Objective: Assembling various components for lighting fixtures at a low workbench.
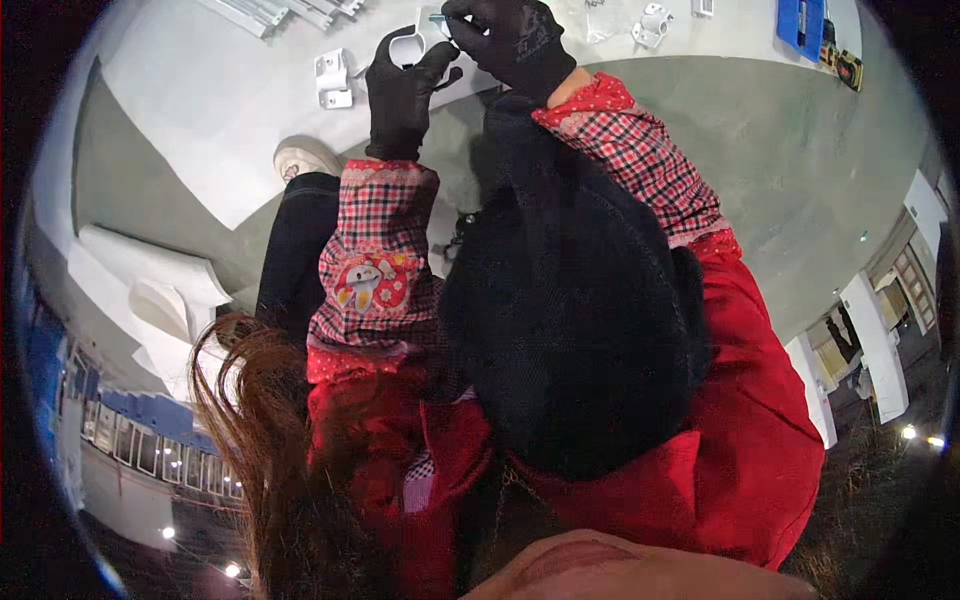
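In a black glove, my left hand (398, 105) grips a white curved fitting (406, 50), shaped like a pipe clamp, with thumb and fingers around its sides. My right hand (515, 45), also black-gloved, is closed at the fitting's right edge. Its fingertips pinch a small teal piece (437, 18), too small to name. A white clamp-like part (334, 80) lies just left of my left hand. Another white clamp part (652, 26) rests to the right of my right hand.
White sheeting (190, 120) covers part of the grey floor (790, 170). Long metal rails (318, 12) lie at the far left. At the far right are a blue tray (799, 28) and a yellow-and-black tool (849, 71). A shoe (304, 156) rests near my left forearm.
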`<state>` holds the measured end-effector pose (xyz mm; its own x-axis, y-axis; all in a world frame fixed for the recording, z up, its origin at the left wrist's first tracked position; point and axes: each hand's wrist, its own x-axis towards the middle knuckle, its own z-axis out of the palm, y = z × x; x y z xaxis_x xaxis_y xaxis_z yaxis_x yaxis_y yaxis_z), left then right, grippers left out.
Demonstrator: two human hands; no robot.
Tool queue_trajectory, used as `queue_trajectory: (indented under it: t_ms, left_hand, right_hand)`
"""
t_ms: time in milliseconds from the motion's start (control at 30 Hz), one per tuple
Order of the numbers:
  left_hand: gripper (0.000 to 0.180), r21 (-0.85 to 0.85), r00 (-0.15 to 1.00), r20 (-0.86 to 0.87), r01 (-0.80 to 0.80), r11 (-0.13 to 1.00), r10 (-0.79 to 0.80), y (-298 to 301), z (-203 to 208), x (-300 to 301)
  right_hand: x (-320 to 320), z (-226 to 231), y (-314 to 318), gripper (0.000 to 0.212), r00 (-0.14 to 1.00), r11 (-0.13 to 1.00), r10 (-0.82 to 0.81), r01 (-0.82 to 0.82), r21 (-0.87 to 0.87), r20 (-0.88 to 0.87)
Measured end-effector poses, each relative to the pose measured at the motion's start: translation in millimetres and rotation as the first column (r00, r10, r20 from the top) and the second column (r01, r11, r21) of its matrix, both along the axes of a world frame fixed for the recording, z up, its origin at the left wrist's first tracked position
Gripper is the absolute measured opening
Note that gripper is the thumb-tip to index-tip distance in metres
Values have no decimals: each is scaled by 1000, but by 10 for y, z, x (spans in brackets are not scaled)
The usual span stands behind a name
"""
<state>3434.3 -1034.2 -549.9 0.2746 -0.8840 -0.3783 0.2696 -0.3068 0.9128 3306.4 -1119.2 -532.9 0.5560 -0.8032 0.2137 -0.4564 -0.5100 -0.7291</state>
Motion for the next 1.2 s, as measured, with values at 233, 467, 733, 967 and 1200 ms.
queue_trajectory:
  t_ms: [233, 467, 733, 967, 1200]
  left_hand:
    - [40, 6, 1000, 3, -12, 1000, 12, 0, -36, 31]
    - [42, -26, 1000, 29, 1, 1000, 0, 5, -34, 7]
    - [40, -19, 997, 69, -39, 999, 40, 15, 5, 16]
    - [41, 32, 992, 122, -24, 999, 20, -11, 54, 9]
    - [40, 6, 998, 56, -28, 1000, 28, 67, -119, 52]
  right_hand:
    - [22, -26, 1, 15, 999, 994, 44, -45, -105, -10]
    - [25, -215, 24, 18, 964, 988, -15, -26, -152, -264]
    - [111, -91, 100, 17, 997, 995, -73, 75, 68, -27]
    - [44, -93, 103, 15, 1000, 999, -21, 21, -49, 7]
    - [0, -174, 85, 10, 979, 980, 149, -165, -111, -140]
